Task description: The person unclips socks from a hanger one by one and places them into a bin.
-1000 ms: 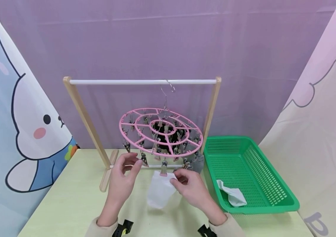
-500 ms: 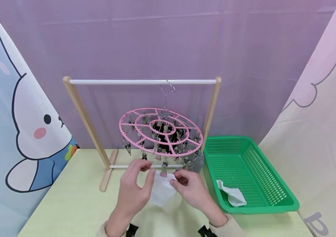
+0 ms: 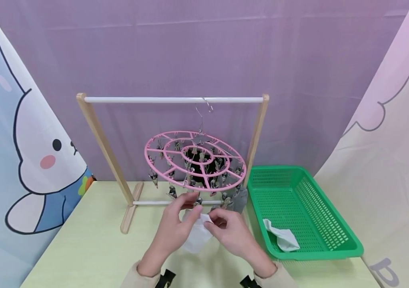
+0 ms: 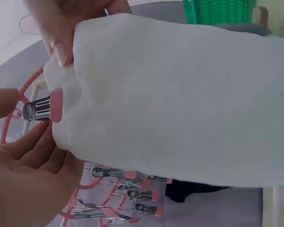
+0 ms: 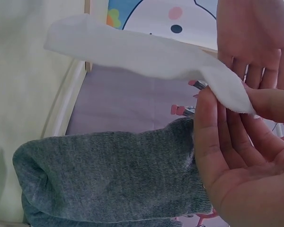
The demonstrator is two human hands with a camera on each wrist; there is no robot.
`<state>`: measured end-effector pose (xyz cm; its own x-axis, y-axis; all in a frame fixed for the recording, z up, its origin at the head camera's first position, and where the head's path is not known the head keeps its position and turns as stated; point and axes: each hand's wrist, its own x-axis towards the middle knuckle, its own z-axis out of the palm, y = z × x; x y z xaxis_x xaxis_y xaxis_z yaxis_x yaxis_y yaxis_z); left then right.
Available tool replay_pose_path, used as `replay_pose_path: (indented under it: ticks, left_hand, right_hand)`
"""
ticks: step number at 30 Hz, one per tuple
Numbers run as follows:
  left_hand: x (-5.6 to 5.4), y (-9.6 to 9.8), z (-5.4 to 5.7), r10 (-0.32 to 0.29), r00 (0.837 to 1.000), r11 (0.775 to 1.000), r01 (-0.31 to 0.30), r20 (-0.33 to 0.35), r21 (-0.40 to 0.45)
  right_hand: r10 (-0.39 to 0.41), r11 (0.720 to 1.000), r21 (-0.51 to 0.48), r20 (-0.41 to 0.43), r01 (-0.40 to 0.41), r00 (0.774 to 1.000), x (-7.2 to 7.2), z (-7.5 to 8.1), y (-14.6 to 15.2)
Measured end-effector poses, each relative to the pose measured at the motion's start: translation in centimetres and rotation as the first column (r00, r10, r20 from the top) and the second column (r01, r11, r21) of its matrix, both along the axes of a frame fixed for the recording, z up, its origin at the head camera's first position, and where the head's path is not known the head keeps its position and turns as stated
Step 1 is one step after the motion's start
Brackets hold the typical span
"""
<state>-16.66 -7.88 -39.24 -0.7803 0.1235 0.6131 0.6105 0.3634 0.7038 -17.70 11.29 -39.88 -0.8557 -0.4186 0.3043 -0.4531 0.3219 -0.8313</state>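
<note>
A white sock hangs by its cuff from a metal clip with pink tips, below the round pink hanger. My right hand pinches the cuff's corner between thumb and fingers, just right of the clip. Around the clip is my left hand: in the left wrist view its thumb stands a little apart from the clip's handle, and its fingers lie behind the clip and cuff. A grey sock hangs close beside my right hand.
The hanger hooks onto the white bar of a wooden rack. More clips dangle around it, and a black item hangs farther in. On the right stands a green basket holding a white sock.
My left hand has moved right, from a neighbouring clip to the clip on the white sock. My right hand stays at the cuff's corner throughout.
</note>
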Motion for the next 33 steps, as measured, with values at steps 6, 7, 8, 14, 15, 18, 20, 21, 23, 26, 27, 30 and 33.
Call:
replay_pose_path:
  ticks: [6,7,8,14,15,18,20,21,23,26,27,30,33]
  left_hand:
    - [-0.5,-0.4,0.5,-0.119,0.977,0.989,0.100,0.179,0.113]
    - [-0.5,-0.4,0.7,-0.137,0.969,0.985,0.112,0.206,0.130]
    - [-0.5,-0.5,0.8,-0.155,0.960,0.981,0.121,0.235,0.149]
    - [-0.5,-0.7,1.2,-0.198,0.919,0.966,0.123,0.341,0.229]
    - [-0.5,-0.7,1.2,-0.196,0.916,0.966,0.118,0.349,0.232]
    - [-0.5,-0.7,1.3,-0.188,0.909,0.966,0.103,0.372,0.237]
    - [-0.5,-0.7,1.3,-0.193,0.905,0.964,0.104,0.378,0.243]
    - [-0.6,-0.6,1.3,-0.195,0.904,0.964,0.105,0.380,0.244]
    - [-0.6,-0.6,1.4,-0.200,0.903,0.963,0.110,0.380,0.246]
    - [-0.6,-0.6,1.5,-0.203,0.903,0.963,0.115,0.379,0.243]
    - [-0.6,-0.5,1.5,-0.199,0.903,0.964,0.112,0.380,0.240]
    - [-0.6,-0.4,1.5,-0.167,0.910,0.973,0.091,0.379,0.212]
    - [-0.6,-0.2,1.5,-0.124,0.915,0.982,0.058,0.383,0.179]
  right_hand:
    - [0.018,1.000,-0.005,0.000,-0.018,1.000,0.0,0.0,-0.1]
    - [0.018,1.000,-0.004,0.001,-0.018,1.000,0.0,0.1,-0.1]
    - [0.020,1.000,-0.003,0.001,-0.020,1.000,0.0,0.1,-0.1]
    - [0.020,1.000,0.013,0.002,-0.020,1.000,0.0,0.1,-0.1]
    - [0.019,1.000,0.018,0.003,-0.019,1.000,0.0,0.1,-0.1]
    - [0.020,0.999,0.030,0.004,-0.020,1.000,0.0,0.2,-0.1]
    - [0.022,0.999,0.033,0.006,-0.022,1.000,0.0,0.2,0.0]
    - [0.023,0.999,0.032,0.007,-0.023,1.000,0.0,0.2,0.0]
    - [0.026,0.999,0.030,0.011,-0.026,1.000,0.0,0.3,0.0]
    - [0.033,0.999,0.024,0.019,-0.034,0.999,0.0,0.3,-0.1]
    - [0.036,0.999,0.021,0.022,-0.037,0.999,0.0,0.4,-0.1]
    - [0.042,0.999,0.016,0.026,-0.042,0.999,0.0,0.4,-0.1]
    - [0.043,0.999,0.008,0.028,-0.043,0.999,0.1,0.3,-0.1]
